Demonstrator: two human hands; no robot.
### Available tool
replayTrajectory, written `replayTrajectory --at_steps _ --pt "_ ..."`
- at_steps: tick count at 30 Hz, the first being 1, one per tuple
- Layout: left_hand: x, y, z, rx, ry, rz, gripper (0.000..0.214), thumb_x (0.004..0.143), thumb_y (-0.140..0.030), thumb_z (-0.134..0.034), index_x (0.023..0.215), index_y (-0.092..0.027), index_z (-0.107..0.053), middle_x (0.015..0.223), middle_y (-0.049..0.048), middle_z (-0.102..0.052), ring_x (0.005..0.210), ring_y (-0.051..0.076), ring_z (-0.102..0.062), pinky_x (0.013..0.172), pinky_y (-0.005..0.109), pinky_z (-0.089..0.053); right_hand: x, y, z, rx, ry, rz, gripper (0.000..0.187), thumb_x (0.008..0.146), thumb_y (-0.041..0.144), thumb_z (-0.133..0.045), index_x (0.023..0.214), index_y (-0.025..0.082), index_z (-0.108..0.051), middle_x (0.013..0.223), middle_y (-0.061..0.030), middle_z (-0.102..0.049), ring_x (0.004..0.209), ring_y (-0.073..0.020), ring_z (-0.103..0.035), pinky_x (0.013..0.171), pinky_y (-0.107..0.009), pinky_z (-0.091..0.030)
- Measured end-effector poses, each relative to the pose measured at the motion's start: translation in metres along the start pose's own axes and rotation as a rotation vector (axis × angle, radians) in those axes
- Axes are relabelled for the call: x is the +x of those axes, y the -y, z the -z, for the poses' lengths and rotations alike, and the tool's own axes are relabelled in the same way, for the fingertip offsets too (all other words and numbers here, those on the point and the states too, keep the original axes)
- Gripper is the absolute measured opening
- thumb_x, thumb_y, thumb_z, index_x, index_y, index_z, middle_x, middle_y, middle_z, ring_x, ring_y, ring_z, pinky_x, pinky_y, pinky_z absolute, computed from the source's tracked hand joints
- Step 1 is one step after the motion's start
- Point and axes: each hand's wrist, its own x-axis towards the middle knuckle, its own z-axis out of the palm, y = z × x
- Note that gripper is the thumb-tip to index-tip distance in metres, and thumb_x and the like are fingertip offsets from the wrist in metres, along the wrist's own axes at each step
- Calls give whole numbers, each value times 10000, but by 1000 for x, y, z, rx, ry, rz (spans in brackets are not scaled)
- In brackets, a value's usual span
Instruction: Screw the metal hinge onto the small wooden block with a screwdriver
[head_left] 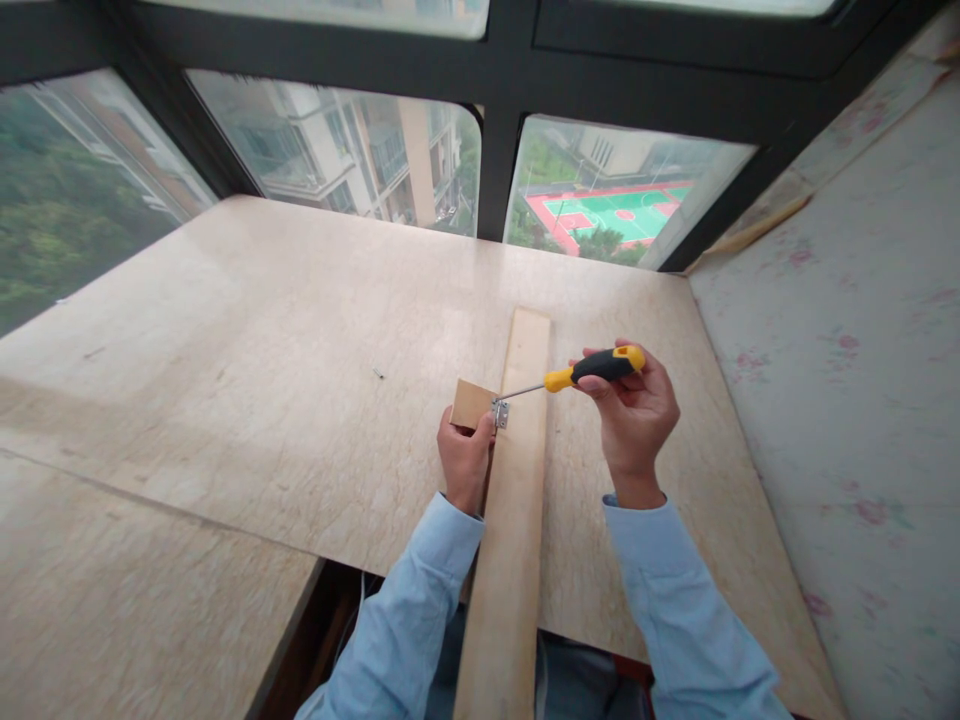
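Here, the left hand [466, 456] clamps its fingers on a wooden block [472, 401] at nine o'clock from the hinge [501, 414], by the long board [516, 520]; the right hand [639, 415] clasps a screwdriver [604, 367], tip at the hinge, handle toward three.

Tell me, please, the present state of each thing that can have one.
Long board: lying down, near end overhanging the tabletop.
Small wooden piece: held beside the long board.
Hinge: at the board's edge; fastening unclear.
Screwdriver: held, tip at the hinge.
Left hand: gripping the small wooden piece.
Right hand: closed around the screwdriver's handle.
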Motion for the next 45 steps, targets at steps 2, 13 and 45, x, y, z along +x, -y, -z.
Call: replayTrajectory --at_steps 2,13,45 --pt "0 0 0 11 -3 -1 360 699 -317 -759 959 -132 -591 826 32 -677 689 165 -668 571 265 -542 0 0 0 -11 13 -6 511 684 322 -888 1113 234 -624 995 -27 -749 848 -224 -762 819 -421 -648" --pt "-1 0 0 18 -23 -12 357 691 -308 -763 952 -130 -596 826 31 -684 703 167 -675 599 273 -549 1 0 1 -31 37 -34 514 716 351 -864 1153 257 -608 1051 -36 -715 890 -233 -747 840 -444 -643" --pt "0 1 2 40 -9 -44 354 708 -316 -759 960 -132 -593 859 54 -693 732 187 -684 603 273 -542 21 -18 -32 -127 224 -172 770 705 435 -829 1370 280 -472 1179 -70 -646 1039 -231 -675 933 -425 -576"
